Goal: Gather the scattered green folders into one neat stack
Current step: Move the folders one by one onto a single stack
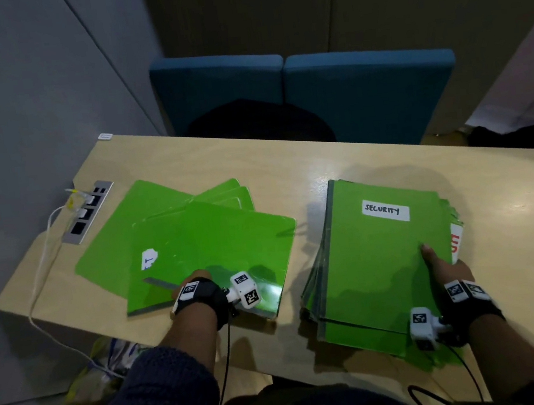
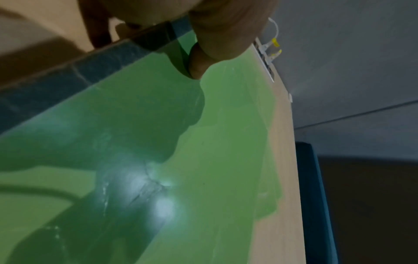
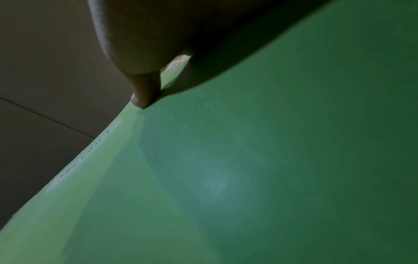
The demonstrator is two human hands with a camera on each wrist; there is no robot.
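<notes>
The top folder [image 1: 212, 258] of the loose pile is pinched at its near edge by the left hand [image 1: 195, 290], while the stack [image 1: 379, 262] is gripped by the right hand [image 1: 446, 268].

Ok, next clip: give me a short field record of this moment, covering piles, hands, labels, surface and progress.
left pile: loose folders fanned at angles, overlapping
right pile: stack, edges roughly aligned, topped by the folder labelled SECURITY
left hand: grips the near edge of the top loose folder
right hand: thumb on top of the stack at its near right corner
surface: wooden table
progress: two piles, not yet merged
</notes>
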